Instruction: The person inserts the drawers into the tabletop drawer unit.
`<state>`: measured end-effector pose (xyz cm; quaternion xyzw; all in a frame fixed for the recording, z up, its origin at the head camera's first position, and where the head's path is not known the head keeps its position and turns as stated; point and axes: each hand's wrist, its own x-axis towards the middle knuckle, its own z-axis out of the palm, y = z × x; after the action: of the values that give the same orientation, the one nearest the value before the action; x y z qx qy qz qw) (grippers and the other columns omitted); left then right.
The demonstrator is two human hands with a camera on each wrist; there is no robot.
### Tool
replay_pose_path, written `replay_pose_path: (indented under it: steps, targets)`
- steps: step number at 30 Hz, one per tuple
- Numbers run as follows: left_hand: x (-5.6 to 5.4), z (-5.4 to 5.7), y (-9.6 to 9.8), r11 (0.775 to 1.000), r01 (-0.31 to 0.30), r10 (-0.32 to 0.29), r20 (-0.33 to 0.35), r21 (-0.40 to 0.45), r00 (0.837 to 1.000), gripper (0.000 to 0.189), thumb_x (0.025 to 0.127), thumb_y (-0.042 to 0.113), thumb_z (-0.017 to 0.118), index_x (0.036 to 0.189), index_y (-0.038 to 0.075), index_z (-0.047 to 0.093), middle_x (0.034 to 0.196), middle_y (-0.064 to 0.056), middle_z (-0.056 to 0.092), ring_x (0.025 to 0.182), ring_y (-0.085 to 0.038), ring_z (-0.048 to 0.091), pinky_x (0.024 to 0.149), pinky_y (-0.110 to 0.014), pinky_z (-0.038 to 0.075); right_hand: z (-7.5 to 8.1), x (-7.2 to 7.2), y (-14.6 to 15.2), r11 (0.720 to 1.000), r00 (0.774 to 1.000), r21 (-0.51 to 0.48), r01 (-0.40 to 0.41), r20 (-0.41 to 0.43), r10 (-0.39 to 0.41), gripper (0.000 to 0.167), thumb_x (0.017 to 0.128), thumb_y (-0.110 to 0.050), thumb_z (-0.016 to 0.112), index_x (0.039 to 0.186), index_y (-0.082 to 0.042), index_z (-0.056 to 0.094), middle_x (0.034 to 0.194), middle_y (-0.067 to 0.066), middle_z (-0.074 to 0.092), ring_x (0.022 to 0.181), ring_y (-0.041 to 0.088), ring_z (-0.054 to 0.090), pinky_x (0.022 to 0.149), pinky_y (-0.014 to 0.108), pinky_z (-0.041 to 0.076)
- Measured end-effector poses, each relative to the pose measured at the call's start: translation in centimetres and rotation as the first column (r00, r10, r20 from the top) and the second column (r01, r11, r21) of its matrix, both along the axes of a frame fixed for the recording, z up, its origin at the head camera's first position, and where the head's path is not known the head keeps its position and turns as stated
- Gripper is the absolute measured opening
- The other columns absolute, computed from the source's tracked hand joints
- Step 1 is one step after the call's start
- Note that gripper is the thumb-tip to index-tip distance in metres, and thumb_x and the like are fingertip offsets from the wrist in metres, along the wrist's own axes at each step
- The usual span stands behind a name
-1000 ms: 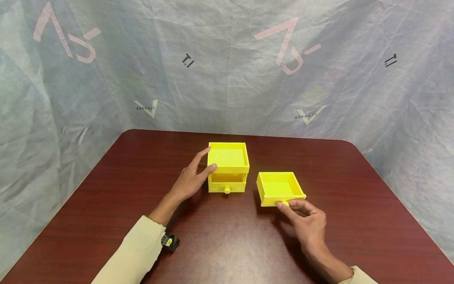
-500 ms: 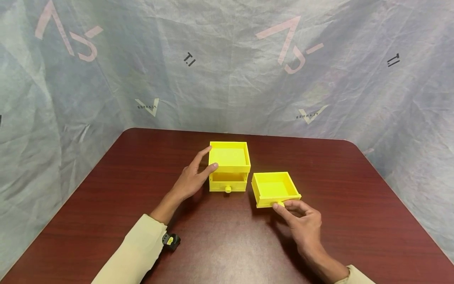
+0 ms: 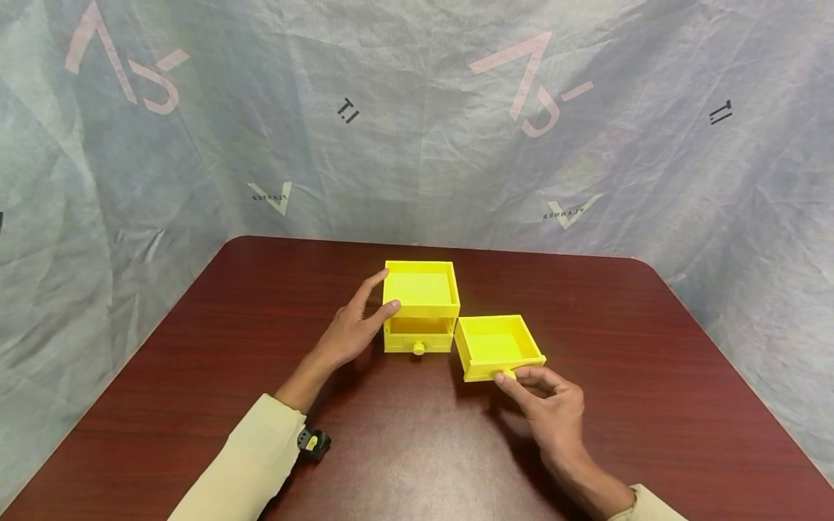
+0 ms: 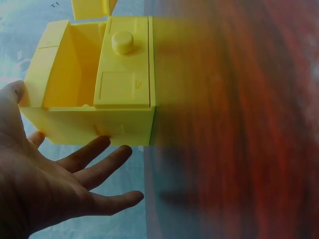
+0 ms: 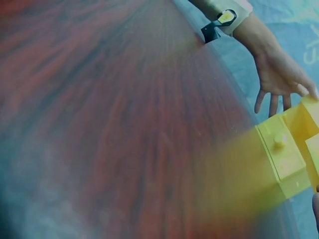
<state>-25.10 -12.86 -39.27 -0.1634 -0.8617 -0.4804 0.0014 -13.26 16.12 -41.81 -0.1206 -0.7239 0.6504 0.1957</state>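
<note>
A small yellow drawer cabinet (image 3: 420,289) stands on the table with a tray-like top. Its upper slot gapes, while a lower drawer (image 3: 417,342) with a round knob sits inside below. My left hand (image 3: 352,329) rests against the cabinet's left side, thumb at the top front edge; the left wrist view shows its fingers (image 4: 102,167) mostly straight and spread. With thumb and fingers, my right hand (image 3: 554,409) pinches the knob of a loose yellow drawer (image 3: 498,347), held just right of the cabinet. That drawer has nothing inside. The right wrist view catches only its edge (image 5: 313,149).
The dark red wooden table (image 3: 404,449) has rounded far corners. A grey printed cloth (image 3: 417,145) hangs behind it and along both sides. A black device (image 3: 314,443) is strapped at the left wrist.
My right hand has carried the loose drawer leftward, bringing it close beside the cabinet. The left hand and the cabinet have stayed in place.
</note>
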Motion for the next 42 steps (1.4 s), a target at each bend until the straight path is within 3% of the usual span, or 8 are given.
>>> replay_pose_path:
  steps: [20,42]
  targets:
    - [0.01,0.03,0.04,1.0,0.006,-0.006,-0.001,0.006,1.0,0.067,0.097,0.062,0.051,0.155,0.049,0.02,0.163,0.005,0.022,0.136,-0.046,0.04,0.102,-0.07,0.033,-0.01,0.03,-0.21,1.0,1.0,0.017,0.011,-0.003,-0.011,0.027,0.071,-0.005,0.09,0.088,0.007,0.072,0.074,0.001,0.072,0.068,0.01,0.068,0.064,0.023,0.056]
    - [0.05,-0.05,0.04,1.0,0.003,-0.003,-0.002,0.004,1.0,0.067,0.097,0.063,0.05,0.155,0.049,0.02,0.163,0.004,0.022,0.137,-0.047,0.038,0.102,-0.071,0.032,-0.09,-0.3,-0.61,0.999,0.999,0.024,-0.037,0.015,0.037,0.028,0.071,-0.004,0.09,0.089,0.007,0.072,0.076,0.002,0.073,0.069,0.011,0.069,0.065,0.024,0.056]
